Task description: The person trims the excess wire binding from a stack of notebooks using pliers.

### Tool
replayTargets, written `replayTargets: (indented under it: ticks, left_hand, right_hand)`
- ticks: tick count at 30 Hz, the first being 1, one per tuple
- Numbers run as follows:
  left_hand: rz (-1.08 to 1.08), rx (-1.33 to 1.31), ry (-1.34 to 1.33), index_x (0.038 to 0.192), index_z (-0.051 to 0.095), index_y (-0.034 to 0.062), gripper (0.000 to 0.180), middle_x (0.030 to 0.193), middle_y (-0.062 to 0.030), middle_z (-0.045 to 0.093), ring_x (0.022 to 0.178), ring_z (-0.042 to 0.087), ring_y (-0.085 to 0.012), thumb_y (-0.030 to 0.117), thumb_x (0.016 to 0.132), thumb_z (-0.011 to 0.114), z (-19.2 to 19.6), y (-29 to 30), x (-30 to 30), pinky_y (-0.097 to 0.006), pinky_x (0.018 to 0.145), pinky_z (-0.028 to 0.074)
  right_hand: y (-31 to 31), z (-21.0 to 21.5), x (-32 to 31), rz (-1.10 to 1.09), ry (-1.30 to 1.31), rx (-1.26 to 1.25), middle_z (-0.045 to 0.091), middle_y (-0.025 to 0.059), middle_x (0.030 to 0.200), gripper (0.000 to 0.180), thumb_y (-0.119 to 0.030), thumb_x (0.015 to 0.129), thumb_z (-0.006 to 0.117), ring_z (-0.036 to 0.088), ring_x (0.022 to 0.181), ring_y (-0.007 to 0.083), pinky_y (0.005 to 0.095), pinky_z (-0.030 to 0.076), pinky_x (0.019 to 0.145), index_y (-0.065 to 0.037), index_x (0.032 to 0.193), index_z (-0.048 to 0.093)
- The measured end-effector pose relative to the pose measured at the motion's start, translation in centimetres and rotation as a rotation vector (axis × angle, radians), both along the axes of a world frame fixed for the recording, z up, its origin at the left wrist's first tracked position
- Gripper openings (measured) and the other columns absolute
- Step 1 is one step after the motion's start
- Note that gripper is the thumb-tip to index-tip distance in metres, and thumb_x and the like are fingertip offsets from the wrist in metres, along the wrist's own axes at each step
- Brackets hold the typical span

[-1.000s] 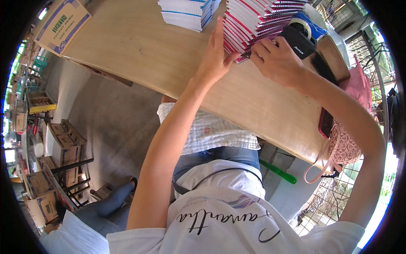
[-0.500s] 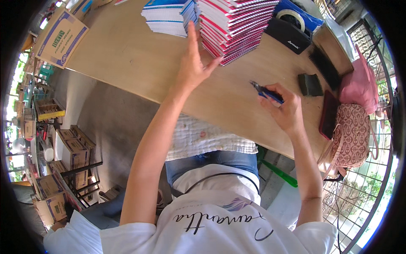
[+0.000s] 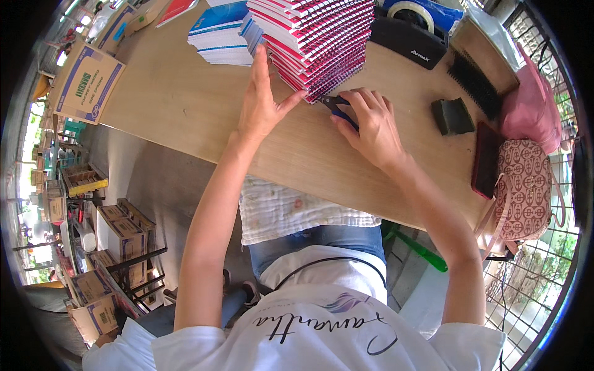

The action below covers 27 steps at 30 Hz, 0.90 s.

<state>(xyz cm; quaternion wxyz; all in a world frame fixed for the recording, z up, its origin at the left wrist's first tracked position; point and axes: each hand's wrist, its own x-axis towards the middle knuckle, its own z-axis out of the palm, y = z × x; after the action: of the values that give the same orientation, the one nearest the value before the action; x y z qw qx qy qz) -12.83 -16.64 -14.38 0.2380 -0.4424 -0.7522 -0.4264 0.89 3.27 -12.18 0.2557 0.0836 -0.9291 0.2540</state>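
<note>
A tall stack of red-covered spiral notebooks (image 3: 334,55) stands at the far side of the table (image 3: 179,111), its wire-bound edges turned to the right. My left hand (image 3: 261,105) is open against the stack's near left side, fingers stretched upward and thumb at the lowest front corner. In my right hand (image 3: 374,123), closed, are wire cutters (image 3: 340,111) with dark blue handles. Their jaws reach the bottom corner of the spiral bindings; whether they grip a wire is too small to tell. Blue-covered notebooks (image 3: 219,37) lie to the left of the red stack.
A black tape dispenser (image 3: 411,43) sits behind on the right, near a dark block (image 3: 452,116) and a black brush-like strip (image 3: 473,83). A dark red phone case (image 3: 487,159) and patterned bag (image 3: 526,185) are at the right edge. A cardboard box (image 3: 90,83) stands far left.
My right hand has moved left and forward, bringing the wire cutters to the stack's lower corner. My left hand stays at the stack. The whole view has shifted slightly.
</note>
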Motion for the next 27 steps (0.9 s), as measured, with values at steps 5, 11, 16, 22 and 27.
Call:
replayTargets:
  ticks: [5, 11, 16, 22, 27]
  left_hand:
    - [0.051, -0.06, 0.138, 0.152, -0.002, 0.0075, 0.109, 0.149, -0.03, 0.023, 0.132, 0.038, -0.0442, 0.026, 0.08, 0.078, -0.6, 0.3, -0.2, -0.048, 0.097, 0.048]
    - [0.029, -0.028, 0.146, 0.152, 0.007, 0.0049, 0.104, 0.145, -0.0333, 0.027, 0.132, 0.033, -0.0509, 0.025, 0.079, 0.078, -0.5, 0.5, -0.2, -0.054, 0.103, 0.041]
    - [0.026, -0.019, 0.169, 0.152, 0.006, 0.0062, 0.104, 0.145, -0.0347, 0.024, 0.132, 0.033, -0.0516, 0.025, 0.08, 0.077, -0.6, 0.6, -0.2, -0.052, 0.101, 0.043]
    - [0.033, -0.046, 0.152, 0.152, 0.004, 0.0053, 0.102, 0.147, -0.0325, 0.021, 0.133, 0.032, -0.0479, 0.025, 0.082, 0.075, -0.6, 0.5, -0.1, -0.048, 0.099, 0.047]
    - [0.084, -0.099, 0.17, 0.152, 0.0, 0.0059, 0.101, 0.149, -0.0299, 0.021, 0.134, 0.034, -0.0429, 0.023, 0.084, 0.073, -0.4, 0.5, 0.2, -0.045, 0.094, 0.054]
  right_hand:
    - [0.3, -0.6, -1.0, 0.03, 0.145, 0.039, 0.061, 0.0077, 0.1, 0.038, -0.018, 0.076, 0.076, 0.056, 0.096, 0.0291, 0.047, 0.039, 0.092, -0.007, 0.109, 0.06]
    - [-0.3, -0.9, -1.3, 0.013, 0.186, 0.047, 0.061, 0.0075, 0.103, 0.04, -0.018, 0.076, 0.076, 0.056, 0.099, 0.0285, 0.0476, 0.039, 0.092, -0.008, 0.11, 0.06]
    - [-1.0, -1.2, -1.4, -0.019, 0.185, 0.037, 0.061, 0.0078, 0.104, 0.04, -0.018, 0.076, 0.076, 0.056, 0.099, 0.0287, 0.0475, 0.038, 0.091, -0.007, 0.111, 0.06]
    - [-1.5, -1.6, -1.2, -0.065, 0.165, 0.039, 0.062, 0.0074, 0.106, 0.042, -0.019, 0.075, 0.076, 0.056, 0.1, 0.0284, 0.0468, 0.039, 0.088, -0.007, 0.113, 0.06]
    - [-1.7, -1.8, -0.9, -0.11, 0.174, 0.051, 0.062, 0.0066, 0.106, 0.043, -0.018, 0.075, 0.077, 0.057, 0.098, 0.0281, 0.0467, 0.04, 0.084, -0.007, 0.113, 0.06]
